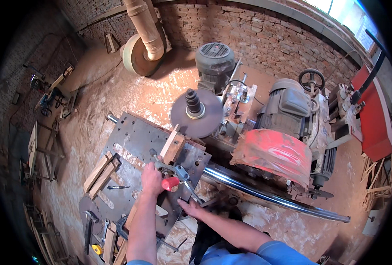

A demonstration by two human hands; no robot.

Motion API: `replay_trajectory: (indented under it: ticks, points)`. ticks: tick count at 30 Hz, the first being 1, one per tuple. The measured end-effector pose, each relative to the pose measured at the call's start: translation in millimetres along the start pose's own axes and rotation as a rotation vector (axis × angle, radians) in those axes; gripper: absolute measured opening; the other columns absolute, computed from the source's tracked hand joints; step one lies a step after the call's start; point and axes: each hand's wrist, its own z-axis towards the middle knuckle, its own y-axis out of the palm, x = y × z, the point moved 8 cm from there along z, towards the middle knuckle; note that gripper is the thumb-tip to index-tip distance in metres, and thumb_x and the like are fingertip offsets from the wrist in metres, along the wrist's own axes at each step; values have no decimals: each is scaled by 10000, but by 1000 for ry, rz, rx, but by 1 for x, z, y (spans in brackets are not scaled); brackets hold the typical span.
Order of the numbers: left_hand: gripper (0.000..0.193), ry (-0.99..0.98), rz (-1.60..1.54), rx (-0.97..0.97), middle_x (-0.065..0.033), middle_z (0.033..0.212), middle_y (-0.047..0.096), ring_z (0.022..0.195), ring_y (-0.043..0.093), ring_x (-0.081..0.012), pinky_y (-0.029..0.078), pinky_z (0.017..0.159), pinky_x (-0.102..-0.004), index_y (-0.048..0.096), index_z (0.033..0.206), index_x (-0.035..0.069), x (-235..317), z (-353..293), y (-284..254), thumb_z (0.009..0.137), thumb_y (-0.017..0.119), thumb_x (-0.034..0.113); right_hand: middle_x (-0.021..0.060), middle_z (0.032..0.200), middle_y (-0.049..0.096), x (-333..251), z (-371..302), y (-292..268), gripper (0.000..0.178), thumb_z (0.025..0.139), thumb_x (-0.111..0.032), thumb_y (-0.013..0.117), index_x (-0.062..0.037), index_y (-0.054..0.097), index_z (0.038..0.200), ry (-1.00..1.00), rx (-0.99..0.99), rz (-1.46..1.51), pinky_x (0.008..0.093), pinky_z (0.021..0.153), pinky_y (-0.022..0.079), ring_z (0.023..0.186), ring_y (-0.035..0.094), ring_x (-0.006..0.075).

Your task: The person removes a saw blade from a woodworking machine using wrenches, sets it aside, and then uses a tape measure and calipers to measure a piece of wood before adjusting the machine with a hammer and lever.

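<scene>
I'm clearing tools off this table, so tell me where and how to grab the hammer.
Grip the hammer by its long, straight handle, probably from the near side: the handle points that way, while the head overlaps the toothed circular saw blade.

The left forearm [143,227] extends almost straight forward, and the left hand [151,177] is curled. The right forearm [231,229] slants to the left, and the right hand [190,207] is lower in view.

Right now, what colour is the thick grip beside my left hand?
The grip is red, clearest in head view.
</scene>
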Motion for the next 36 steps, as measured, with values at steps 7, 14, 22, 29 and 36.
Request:
replay_trajectory:
  ticks: [7, 14, 22, 29, 36]
  points:
    - [670, -63, 12, -58, -190, 1153, 584, 1063, 581, -377, 497, 882, -449, 481, 1373, 60, -53, 32, -6, 775, 714, 255, 172, 1261, 564, -5, 70, 39, 751, 939, -516, 555, 21, 342, 1418, -85, -16, 208, 345, 702, 593, 1059, 613, 259]
    - [565, -304, -167, -92, -249, 1252, 549, 1042, 597, -446, 491, 895, -504, 476, 1321, 32, -127, 61, 14, 874, 633, 340, 176, 1223, 592, -65, 62, 44, 722, 943, -544, 524, 24, 419, 1377, 24, -12, 220, 363, 763, 576, 1070, 613, 263]
    - [354, -441, -719, 56, -158, 795, 688, 708, 677, -289, 531, 688, -401, 640, 1085, -10, -182, 46, -69, 1005, 500, 305, 161, 1209, 591, -37, 92, 56, 718, 936, -523, 566, 19, 410, 1381, 31, 73, 343, 408, 794, 538, 985, 615, 263]
    - [331, -625, -1312, 52, -84, 803, 650, 645, 655, -189, 551, 633, -330, 591, 1194, -10, -178, -146, -81, 1015, 515, 258, 116, 1058, 566, -12, 93, 50, 646, 933, -539, 558, -20, 488, 1313, 101, 53, 514, 374, 681, 587, 905, 566, 226]
    - [385, -828, -1582, 263, -96, 883, 661, 685, 670, -206, 572, 648, -345, 586, 1197, -16, -142, -357, -52, 985, 584, 304, 97, 1045, 624, -9, 67, 45, 637, 967, -619, 421, -70, 489, 1283, -3, -36, 494, 422, 655, 578, 883, 649, 230]
